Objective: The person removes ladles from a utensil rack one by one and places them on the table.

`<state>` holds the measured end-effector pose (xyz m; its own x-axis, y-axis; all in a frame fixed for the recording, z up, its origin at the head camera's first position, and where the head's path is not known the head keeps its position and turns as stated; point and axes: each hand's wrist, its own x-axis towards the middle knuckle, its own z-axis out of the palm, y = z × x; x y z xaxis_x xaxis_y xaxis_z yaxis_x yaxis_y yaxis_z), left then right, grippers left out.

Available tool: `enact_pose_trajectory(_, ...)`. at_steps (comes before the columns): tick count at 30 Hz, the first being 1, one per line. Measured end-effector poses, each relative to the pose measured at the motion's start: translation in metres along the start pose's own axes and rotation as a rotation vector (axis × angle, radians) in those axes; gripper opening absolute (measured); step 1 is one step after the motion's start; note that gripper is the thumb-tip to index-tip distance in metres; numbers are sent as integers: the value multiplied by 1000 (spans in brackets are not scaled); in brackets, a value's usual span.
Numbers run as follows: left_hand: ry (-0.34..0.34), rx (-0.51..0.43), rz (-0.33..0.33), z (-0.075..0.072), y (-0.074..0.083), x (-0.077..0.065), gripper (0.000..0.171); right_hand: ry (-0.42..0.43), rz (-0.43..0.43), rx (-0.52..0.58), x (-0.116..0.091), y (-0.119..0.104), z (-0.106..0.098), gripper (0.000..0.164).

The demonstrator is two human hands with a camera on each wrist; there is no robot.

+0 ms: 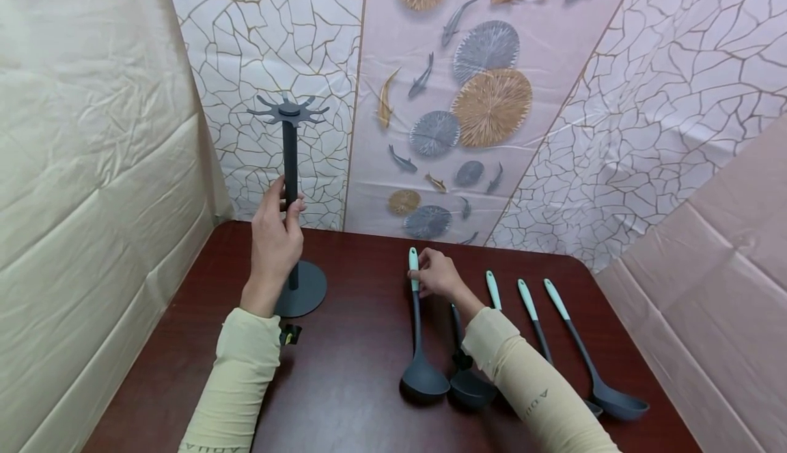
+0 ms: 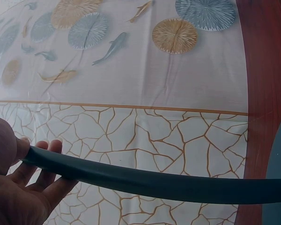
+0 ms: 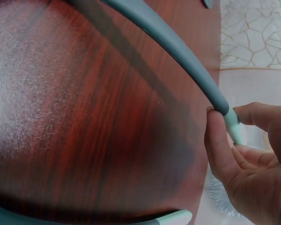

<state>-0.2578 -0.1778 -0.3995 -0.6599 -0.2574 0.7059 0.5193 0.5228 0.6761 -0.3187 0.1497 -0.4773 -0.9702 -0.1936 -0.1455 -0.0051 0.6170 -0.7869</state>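
My left hand (image 1: 274, 241) grips the pole of a dark utensil stand (image 1: 291, 156), which has a round base and a top ring of hooks. In the left wrist view, thumb and fingers hold the pole (image 2: 154, 183). My right hand (image 1: 439, 273) pinches the mint-green handle of a dark ladle (image 1: 424, 378). The right wrist view shows the handle raised over the table with its shadow below; whether the ladle's bowl touches the table I cannot tell. Right beside it lies another utensil with a dark bowl (image 1: 472, 390), its handle partly hidden by my right hand.
Further right lie more mint-handled utensils, including one with a handle (image 1: 493, 289) partly behind my sleeve, another (image 1: 526, 299), and a ladle-like one (image 1: 619, 402) near the right edge. The dark red table (image 1: 350, 344) meets patterned cloth (image 1: 295, 36) at the back and cloth-covered sides.
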Motion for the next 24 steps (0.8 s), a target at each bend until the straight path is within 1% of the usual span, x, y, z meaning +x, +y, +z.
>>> enact_pose_trajectory(5,-2,-1,2,0,0,0,46,-8,45,12,1,3,3,20)
enact_pose_trajectory(14,-7,-2,-1,-2,0,0,47,-33,109,14,2,9,8,23)
enact_pose_trajectory(24,-13,-8,-11,-1,-1,0,48,-68,119,-16,1,12,13,22)
